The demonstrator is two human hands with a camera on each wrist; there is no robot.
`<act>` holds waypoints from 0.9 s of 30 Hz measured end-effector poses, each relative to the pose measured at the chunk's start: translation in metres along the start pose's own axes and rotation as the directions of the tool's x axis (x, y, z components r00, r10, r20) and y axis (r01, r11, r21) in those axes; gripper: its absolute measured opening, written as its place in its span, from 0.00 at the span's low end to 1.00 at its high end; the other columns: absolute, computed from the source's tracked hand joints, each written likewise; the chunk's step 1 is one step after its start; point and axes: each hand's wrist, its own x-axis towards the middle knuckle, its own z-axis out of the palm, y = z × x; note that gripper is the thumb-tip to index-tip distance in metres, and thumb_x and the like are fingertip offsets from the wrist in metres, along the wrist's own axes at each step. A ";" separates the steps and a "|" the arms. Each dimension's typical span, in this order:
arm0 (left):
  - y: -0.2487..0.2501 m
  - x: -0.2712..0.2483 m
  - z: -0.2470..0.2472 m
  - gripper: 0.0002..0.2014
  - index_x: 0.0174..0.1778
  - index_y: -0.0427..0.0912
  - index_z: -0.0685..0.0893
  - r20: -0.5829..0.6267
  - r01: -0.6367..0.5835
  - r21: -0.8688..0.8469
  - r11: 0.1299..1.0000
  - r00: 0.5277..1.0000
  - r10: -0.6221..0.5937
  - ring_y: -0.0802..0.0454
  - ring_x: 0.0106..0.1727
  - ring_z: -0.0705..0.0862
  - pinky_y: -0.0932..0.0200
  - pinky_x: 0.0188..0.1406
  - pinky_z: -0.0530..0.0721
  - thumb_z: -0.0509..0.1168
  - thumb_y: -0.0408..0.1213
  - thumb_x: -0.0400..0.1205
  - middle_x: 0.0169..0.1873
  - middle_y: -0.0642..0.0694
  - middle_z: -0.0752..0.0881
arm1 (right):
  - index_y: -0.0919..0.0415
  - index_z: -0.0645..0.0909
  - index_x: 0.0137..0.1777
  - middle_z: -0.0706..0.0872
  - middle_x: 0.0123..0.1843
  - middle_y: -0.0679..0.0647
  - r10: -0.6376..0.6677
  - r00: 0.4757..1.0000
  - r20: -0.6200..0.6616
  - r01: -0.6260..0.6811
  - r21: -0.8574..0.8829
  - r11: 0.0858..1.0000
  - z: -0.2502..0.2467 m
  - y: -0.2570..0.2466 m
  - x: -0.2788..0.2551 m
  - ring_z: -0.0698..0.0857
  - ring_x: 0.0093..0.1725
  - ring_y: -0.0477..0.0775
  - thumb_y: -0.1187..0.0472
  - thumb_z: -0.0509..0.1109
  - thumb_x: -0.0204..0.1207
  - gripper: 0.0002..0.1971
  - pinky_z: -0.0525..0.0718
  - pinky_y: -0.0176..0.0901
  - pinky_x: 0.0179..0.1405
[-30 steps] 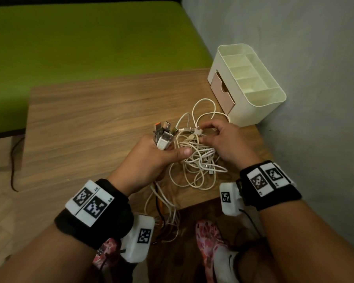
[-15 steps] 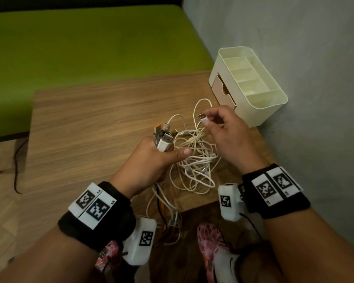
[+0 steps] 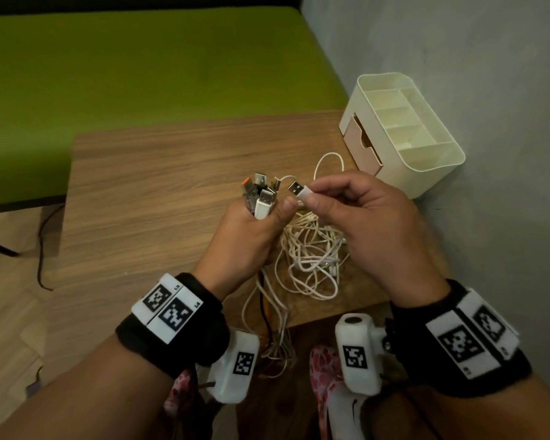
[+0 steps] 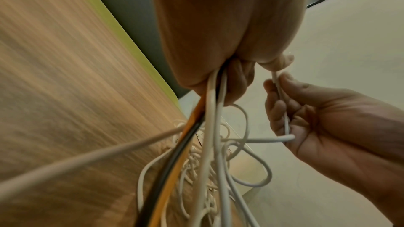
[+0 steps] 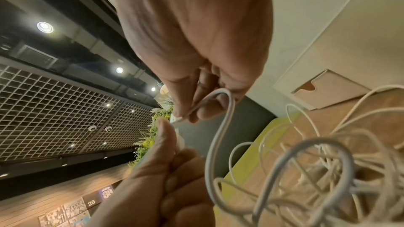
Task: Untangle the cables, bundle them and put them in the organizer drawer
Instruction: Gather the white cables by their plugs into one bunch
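My left hand [image 3: 251, 230] grips a cluster of cable plugs [image 3: 261, 193] that stick up out of the fist, with white, black and orange cords [image 4: 210, 127] hanging below it. My right hand [image 3: 356, 214] pinches a white USB plug [image 3: 300, 191] right beside that cluster. Under both hands a tangle of white cables [image 3: 311, 252] lies on the wooden table [image 3: 146, 192]. The cream organizer [image 3: 426, 160], with its beige drawer [image 3: 361, 144] slightly ajar, stands at the table's far right corner.
A grey wall [image 3: 489, 90] runs close along the right, just behind the organizer. A green bench [image 3: 140, 68] lies beyond the table. Cable ends hang over the table's near edge [image 3: 267, 338] above my shoes. A black cord [image 3: 40, 249] trails on the floor at the left.
My right hand picked a white USB plug out of the tangle, lifted it and brought it left, up to the plugs in my left hand. Both hands have risen slightly.
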 end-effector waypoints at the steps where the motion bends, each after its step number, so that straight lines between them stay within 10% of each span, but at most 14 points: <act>1: 0.000 0.000 0.000 0.19 0.29 0.57 0.83 0.012 0.000 -0.012 1.000 1.000 0.000 0.55 0.21 0.63 0.55 0.22 0.59 0.66 0.67 0.73 0.21 0.56 0.68 | 0.48 0.89 0.46 0.92 0.44 0.47 0.007 1.000 -0.006 -0.006 0.025 1.000 0.003 0.001 -0.001 0.90 0.46 0.47 0.62 0.79 0.72 0.08 0.88 0.42 0.47; 13: 0.005 -0.003 0.005 0.15 0.35 0.62 0.88 0.039 -0.041 0.004 0.999 0.998 0.041 0.57 0.21 0.62 0.52 0.22 0.58 0.57 0.57 0.78 0.20 0.55 0.68 | 0.59 0.89 0.55 0.93 0.50 0.50 0.035 0.997 0.071 -0.044 0.130 0.990 0.016 0.002 -0.011 0.91 0.53 0.47 0.68 0.75 0.76 0.09 0.88 0.40 0.54; 17: 0.008 -0.005 0.010 0.14 0.48 0.46 0.83 0.073 -0.059 0.005 0.998 0.996 0.058 0.70 0.20 0.76 0.77 0.23 0.71 0.53 0.45 0.80 0.18 0.64 0.78 | 0.49 0.86 0.49 0.92 0.48 0.52 0.061 0.992 0.111 -0.077 0.145 0.986 0.016 0.006 -0.010 0.92 0.46 0.55 0.70 0.77 0.74 0.14 0.90 0.49 0.48; 21: 0.010 -0.005 0.010 0.18 0.50 0.32 0.83 0.062 -0.023 0.001 1.000 0.998 0.023 0.68 0.20 0.77 0.76 0.24 0.71 0.56 0.44 0.82 0.17 0.61 0.78 | 0.50 0.82 0.45 0.89 0.43 0.55 0.072 0.995 0.074 -0.082 0.134 0.988 0.021 0.010 -0.013 0.91 0.45 0.61 0.70 0.78 0.73 0.13 0.90 0.51 0.46; 27: 0.004 -0.002 0.003 0.18 0.25 0.53 0.77 -0.016 -0.038 0.014 0.999 0.999 0.038 0.61 0.20 0.69 0.63 0.21 0.68 0.61 0.53 0.82 0.19 0.58 0.72 | 0.58 0.79 0.46 0.84 0.32 0.47 0.225 0.968 0.113 -0.227 0.005 0.974 0.020 0.008 -0.015 0.82 0.29 0.51 0.60 0.77 0.76 0.08 0.83 0.48 0.32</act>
